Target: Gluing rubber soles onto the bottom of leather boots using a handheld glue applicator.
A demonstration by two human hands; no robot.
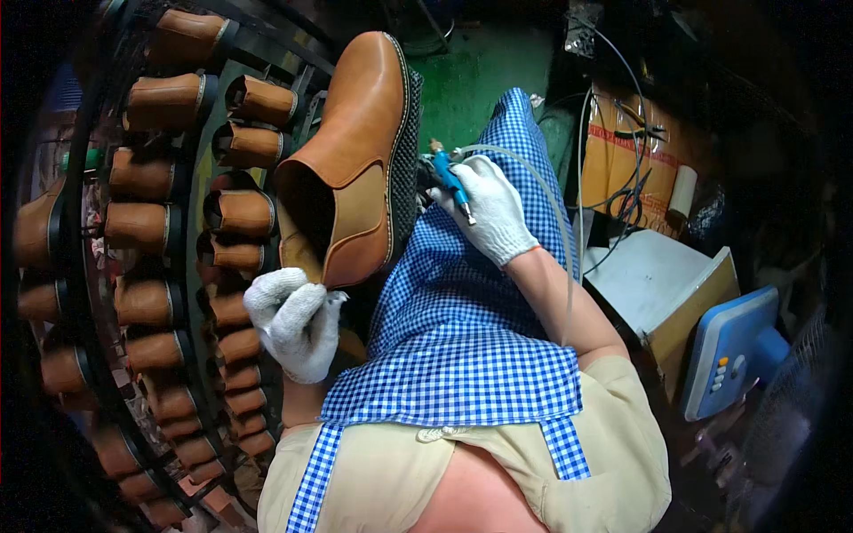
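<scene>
A tan leather ankle boot with an elastic side panel and a dark textured sole hangs upright before me, toe pointing away. My left hand, in a white knit glove, is closed on the back edge of its opening, fingers pinched together. Right of the boot, my gloved right hand grips a slim blue tool with a brass tip and a silver end. A clear hose loops from near the tool down past my right forearm. The tool is apart from the boot's sole. My fingertips beneath it are partly hidden.
Racks at the left hold rows of similar tan boots. Over my lap lies a blue checked apron. At the right are a cardboard box with pliers, a white-topped box and a blue fan base.
</scene>
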